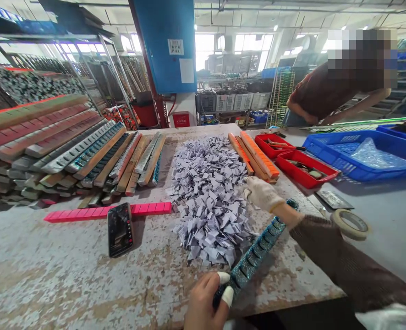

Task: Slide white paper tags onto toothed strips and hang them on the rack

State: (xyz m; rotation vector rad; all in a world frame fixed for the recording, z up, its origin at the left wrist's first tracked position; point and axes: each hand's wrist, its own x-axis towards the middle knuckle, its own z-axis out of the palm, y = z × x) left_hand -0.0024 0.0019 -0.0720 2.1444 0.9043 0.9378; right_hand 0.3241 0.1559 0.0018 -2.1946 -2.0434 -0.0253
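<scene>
Blue bar is held at its near end by the left hand, slanted beside the tab pile. Right hand is at the pile's edge, wrist over the bar; whether a tab is gripped can't be told. Bar best kept steady, tabs best picked singly.

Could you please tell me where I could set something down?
Bare tabletop lies in front of the pink bar, left of the phone and between phone and pale pieces. It is crowded around the stacked bars and right hand.
</scene>
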